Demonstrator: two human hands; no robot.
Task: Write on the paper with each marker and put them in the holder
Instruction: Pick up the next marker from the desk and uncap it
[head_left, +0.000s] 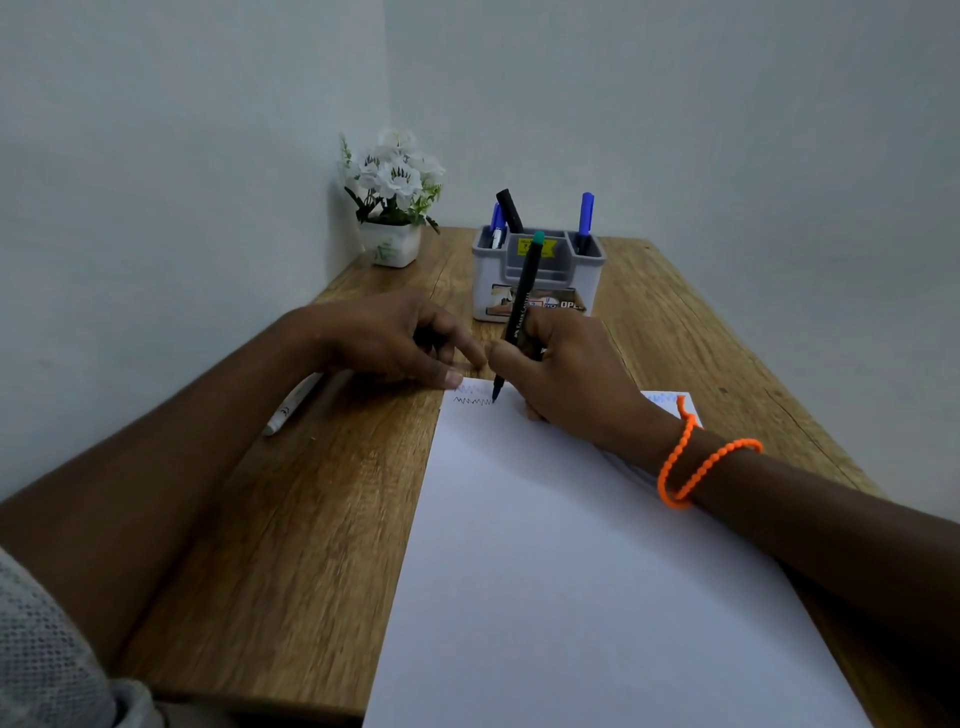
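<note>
A white sheet of paper (561, 571) lies on the wooden table (311, 519). My right hand (576, 374) grips a black marker with a teal end (522, 306), its tip touching the paper at the end of a dark zigzag line near the top left corner. A fainter blue zigzag runs above it. My left hand (395, 338) rests at the paper's top left corner, one fingertip pressing on the sheet, holding nothing. A grey holder (537, 275) behind the hands contains two blue markers and a black one. A white marker (291, 405) lies on the table under my left forearm.
A small white pot of white flowers (392, 202) stands in the far left corner against the wall. Walls close off the table at the left and back. An orange cord bracelet (696, 462) circles my right wrist.
</note>
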